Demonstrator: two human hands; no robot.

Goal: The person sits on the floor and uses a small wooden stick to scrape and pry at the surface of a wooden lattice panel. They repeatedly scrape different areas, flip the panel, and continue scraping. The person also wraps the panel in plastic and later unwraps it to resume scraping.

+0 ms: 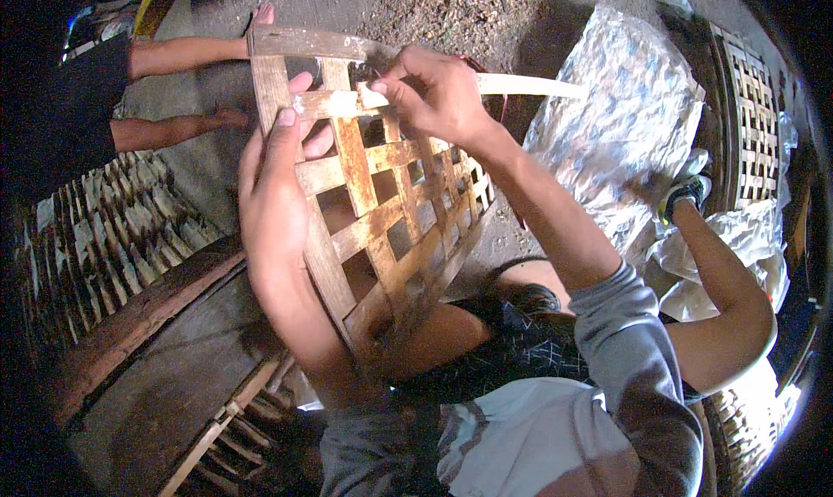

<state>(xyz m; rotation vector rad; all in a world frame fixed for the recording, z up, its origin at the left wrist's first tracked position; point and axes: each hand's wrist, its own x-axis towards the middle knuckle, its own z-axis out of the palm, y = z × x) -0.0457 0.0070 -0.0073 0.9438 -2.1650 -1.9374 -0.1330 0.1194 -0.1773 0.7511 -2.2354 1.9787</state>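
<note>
A lattice panel of flat woven wooden or bamboo strips [351, 167], set in a wooden frame, is tilted up in front of me. My left hand [276, 210] grips its left edge, thumb on the near face and fingertips showing through the gaps behind. At the upper part of the lattice, my right hand [442, 98] is closed, thumb and fingers pinching a pale strip [534, 85]. That strip's long free end sticks out to the right past my wrist. Yellow-brown stains mark several of the slats. The far lower end of the panel is partly in shadow.
Another person's bare limbs [186, 56] reach in from the left. Shavings [460, 15] lie on the floor beyond the panel. A crinkled silvery sheet [616, 98] and another woven panel [751, 115] are at right. Slatted pieces [113, 228] stand by a wooden beam [147, 315] at left.
</note>
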